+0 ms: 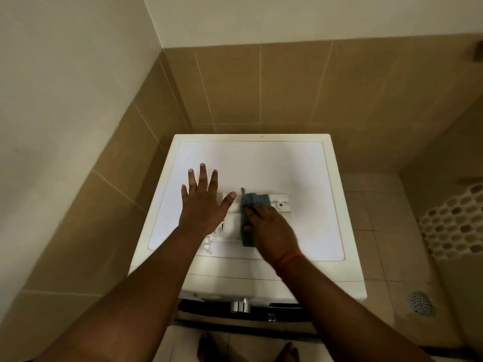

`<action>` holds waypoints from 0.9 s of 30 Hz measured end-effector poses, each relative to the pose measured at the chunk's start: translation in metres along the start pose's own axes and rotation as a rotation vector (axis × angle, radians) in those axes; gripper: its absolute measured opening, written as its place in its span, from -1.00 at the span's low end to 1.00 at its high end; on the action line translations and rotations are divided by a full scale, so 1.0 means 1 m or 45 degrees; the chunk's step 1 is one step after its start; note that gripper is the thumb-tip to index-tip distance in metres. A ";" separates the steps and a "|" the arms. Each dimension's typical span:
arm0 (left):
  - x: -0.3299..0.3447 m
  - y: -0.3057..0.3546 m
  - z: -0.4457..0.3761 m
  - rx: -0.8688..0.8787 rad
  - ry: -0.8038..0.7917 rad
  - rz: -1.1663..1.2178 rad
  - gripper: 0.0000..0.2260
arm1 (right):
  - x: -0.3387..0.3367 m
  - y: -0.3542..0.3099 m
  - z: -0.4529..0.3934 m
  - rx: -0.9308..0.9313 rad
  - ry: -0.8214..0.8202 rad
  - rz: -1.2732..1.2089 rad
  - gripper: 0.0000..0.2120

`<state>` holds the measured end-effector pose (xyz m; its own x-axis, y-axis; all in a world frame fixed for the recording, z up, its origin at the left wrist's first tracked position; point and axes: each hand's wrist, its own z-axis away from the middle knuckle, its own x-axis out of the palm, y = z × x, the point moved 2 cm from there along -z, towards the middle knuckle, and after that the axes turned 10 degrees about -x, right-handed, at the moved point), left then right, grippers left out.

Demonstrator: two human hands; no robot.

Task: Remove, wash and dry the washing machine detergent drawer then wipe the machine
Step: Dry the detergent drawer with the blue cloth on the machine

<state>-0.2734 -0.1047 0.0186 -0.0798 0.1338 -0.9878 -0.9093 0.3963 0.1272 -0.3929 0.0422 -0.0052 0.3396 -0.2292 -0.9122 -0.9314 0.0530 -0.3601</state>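
Observation:
The white detergent drawer point(280, 203) lies flat on top of the white washing machine point(300, 165), near its middle. My left hand point(202, 205) is spread with straight fingers over the drawer's left part; I cannot tell whether it touches it. My right hand point(271, 229) grips a blue-grey cloth point(252, 207) and holds it against the drawer's middle. The cloth and both hands hide much of the drawer.
The machine stands in a corner of brown tiled walls. A silver knob point(241, 306) sits on the dark front panel below. A floor drain point(420, 302) and a patterned mat point(457, 223) lie on the tiled floor to the right. My bare feet point(209, 348) show at the bottom.

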 end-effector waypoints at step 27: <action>-0.006 -0.011 0.002 0.149 -0.058 0.331 -0.24 | 0.025 -0.051 -0.031 0.284 0.027 -0.154 -0.33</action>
<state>-0.2622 -0.1076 0.0234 -0.2829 0.2844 -0.9160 -0.8073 0.4450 0.3875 -0.3411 0.0038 -0.0038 0.4420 -0.2669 -0.8564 -0.8316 0.2362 -0.5027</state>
